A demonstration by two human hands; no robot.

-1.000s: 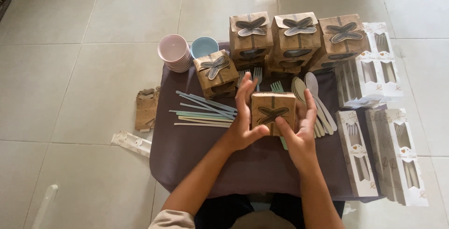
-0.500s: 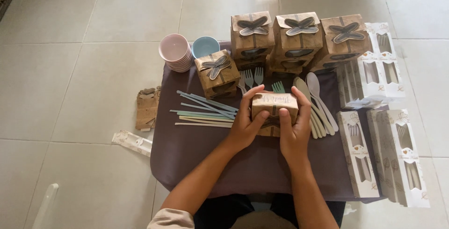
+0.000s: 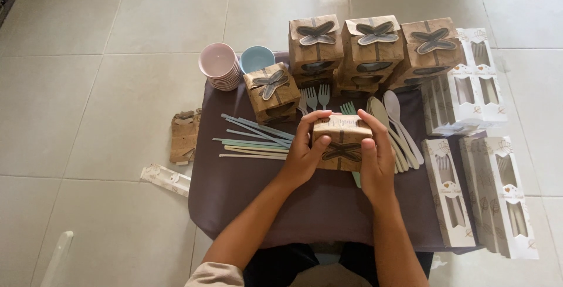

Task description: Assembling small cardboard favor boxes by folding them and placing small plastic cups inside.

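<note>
— Centre of the frame, item one: what is between my hands?

— Small brown kraft box (image 3: 342, 142) with a butterfly-shaped window. My left hand (image 3: 303, 157) clasps its left end and my right hand (image 3: 377, 162) its right end, fingers curled close around the card, thumbs on the near face. It is held just above the dark cloth-covered table (image 3: 234, 187).

— Change noted since a second ago?

— Yes. A second ago the box showed its butterfly face squarely up; half a second ago it was tipped so a plain side showed; now it is rolled on, butterfly facing me and a printed flap on top. I judge the box is being turned over and checked or closed, not yet set with the rest.

— Stock nearby?

— Upper middle: a row of three finished brown boxes (image 3: 375, 43), stacked on others. One more brown box (image 3: 271, 90) sits to the upper left of my hands. Left of centre: pale chopsticks (image 3: 255, 140). Behind the held box: forks (image 3: 314, 96) and spoons (image 3: 393, 123). Upper left: stacked pink bowls (image 3: 218, 64) beside a blue bowl (image 3: 257, 58). Right edge: white windowed cutlery cartons (image 3: 498, 199).
</note>
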